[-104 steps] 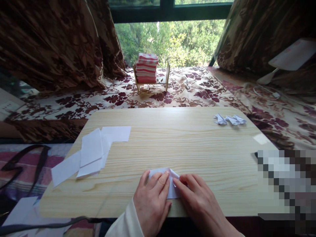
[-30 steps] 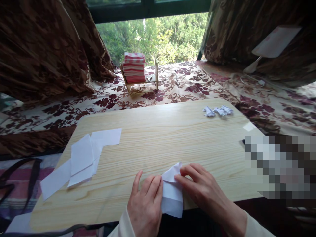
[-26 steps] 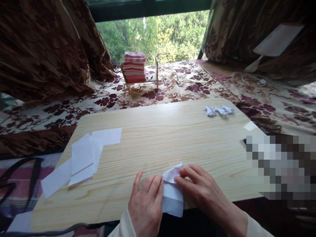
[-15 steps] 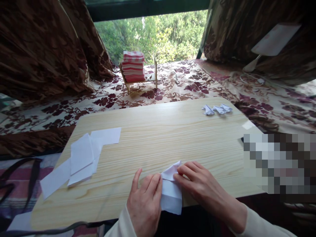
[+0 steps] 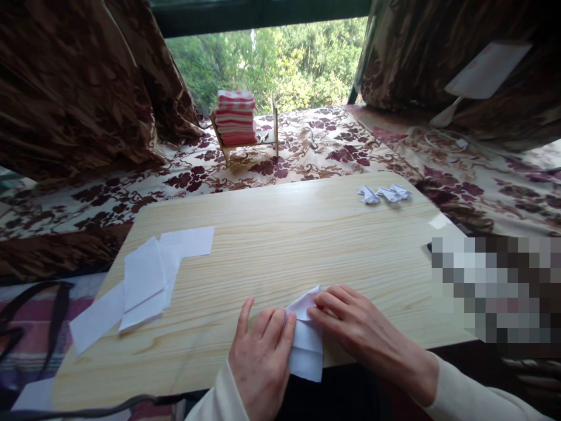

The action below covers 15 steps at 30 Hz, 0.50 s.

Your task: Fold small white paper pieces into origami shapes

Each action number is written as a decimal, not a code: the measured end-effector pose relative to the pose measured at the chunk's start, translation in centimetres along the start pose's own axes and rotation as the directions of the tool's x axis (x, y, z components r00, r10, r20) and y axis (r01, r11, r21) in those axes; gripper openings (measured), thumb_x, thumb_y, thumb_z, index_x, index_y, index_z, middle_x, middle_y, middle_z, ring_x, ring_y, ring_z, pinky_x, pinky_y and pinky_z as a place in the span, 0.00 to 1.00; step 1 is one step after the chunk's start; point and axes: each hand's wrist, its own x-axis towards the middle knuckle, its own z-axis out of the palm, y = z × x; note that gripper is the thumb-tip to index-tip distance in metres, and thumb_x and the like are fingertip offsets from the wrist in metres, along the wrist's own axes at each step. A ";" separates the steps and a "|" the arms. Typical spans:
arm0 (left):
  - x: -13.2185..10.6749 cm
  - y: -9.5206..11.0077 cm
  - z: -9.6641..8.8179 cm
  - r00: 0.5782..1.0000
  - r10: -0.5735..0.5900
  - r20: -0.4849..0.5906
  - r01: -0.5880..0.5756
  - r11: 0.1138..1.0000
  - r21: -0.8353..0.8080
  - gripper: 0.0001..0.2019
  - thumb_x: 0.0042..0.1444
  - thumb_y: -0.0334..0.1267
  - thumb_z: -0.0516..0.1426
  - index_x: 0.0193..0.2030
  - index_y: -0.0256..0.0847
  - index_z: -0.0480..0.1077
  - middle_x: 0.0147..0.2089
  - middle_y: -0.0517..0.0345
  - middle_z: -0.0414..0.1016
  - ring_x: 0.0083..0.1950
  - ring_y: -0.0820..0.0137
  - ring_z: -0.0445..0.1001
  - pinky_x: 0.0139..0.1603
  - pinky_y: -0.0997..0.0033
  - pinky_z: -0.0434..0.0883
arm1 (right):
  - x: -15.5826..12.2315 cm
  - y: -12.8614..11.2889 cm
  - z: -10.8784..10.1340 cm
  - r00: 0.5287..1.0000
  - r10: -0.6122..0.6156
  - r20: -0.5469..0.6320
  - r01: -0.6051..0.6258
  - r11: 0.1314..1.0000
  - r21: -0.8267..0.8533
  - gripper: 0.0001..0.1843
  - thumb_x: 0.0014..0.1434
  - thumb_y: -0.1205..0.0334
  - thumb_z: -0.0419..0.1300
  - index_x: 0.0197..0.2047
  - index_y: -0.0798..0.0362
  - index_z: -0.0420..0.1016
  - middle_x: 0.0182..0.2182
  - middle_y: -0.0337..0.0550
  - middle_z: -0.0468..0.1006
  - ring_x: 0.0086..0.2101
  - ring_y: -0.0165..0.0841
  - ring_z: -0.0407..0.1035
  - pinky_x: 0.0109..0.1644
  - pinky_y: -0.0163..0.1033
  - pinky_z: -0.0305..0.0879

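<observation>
A partly folded white sheet of paper [image 5: 305, 349] lies at the near edge of the table, its lower end sticking out past that edge. Its upper part is folded over into a slanted flap, and a crease runs across the lower part. My left hand [image 5: 263, 351] presses the paper's left side with its fingers, the little finger lifted away. On the flap's right corner, my right hand [image 5: 346, 313] pinches the paper between thumb and fingers. The right thumb is mostly hidden.
Several loose white sheets [image 5: 144, 275] overlap on the left of the wooden table [image 5: 245, 245]. Small folded paper pieces [image 5: 390, 194] sit at the far right corner. Beyond stand a small rack with folded pink-striped cloths [image 5: 236, 120] and a lamp [image 5: 488, 70]. A blurred-out patch covers the right edge.
My left hand has shifted slightly to the right, its index finger now farther over the paper's left edge. The right hand keeps its pinch at the flap.
</observation>
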 end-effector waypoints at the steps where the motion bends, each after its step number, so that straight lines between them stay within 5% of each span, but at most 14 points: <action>1: 0.0 0.0 0.0 1.000 -0.005 -0.003 0.005 1.000 -0.002 0.16 0.60 0.32 0.46 0.48 0.34 0.71 0.43 0.51 0.74 0.47 0.64 0.67 0.65 0.50 0.45 | -0.3 0.0 0.0 1.000 -0.004 -0.011 0.004 1.000 0.008 0.13 0.66 0.68 0.46 0.48 0.57 0.69 0.38 0.48 0.71 0.37 0.37 0.64 0.41 0.44 0.64; 6: -0.1 0.1 0.2 1.000 -0.021 -0.019 0.021 1.000 -0.013 0.17 0.61 0.33 0.44 0.48 0.35 0.71 0.43 0.51 0.74 0.47 0.64 0.67 0.65 0.49 0.46 | -1.4 -0.5 0.3 0.995 0.004 -0.099 -0.001 0.999 0.036 0.16 0.67 0.68 0.44 0.56 0.55 0.63 0.37 0.48 0.73 0.37 0.37 0.65 0.40 0.44 0.64; 15: 0.0 0.1 -0.3 1.000 0.005 0.019 -0.006 1.000 0.030 0.17 0.62 0.31 0.44 0.48 0.33 0.71 0.44 0.50 0.75 0.49 0.65 0.67 0.65 0.51 0.45 | -0.5 0.1 0.7 0.991 -0.076 -0.113 0.082 0.995 0.052 0.13 0.67 0.68 0.45 0.44 0.59 0.70 0.35 0.47 0.72 0.34 0.35 0.63 0.38 0.43 0.62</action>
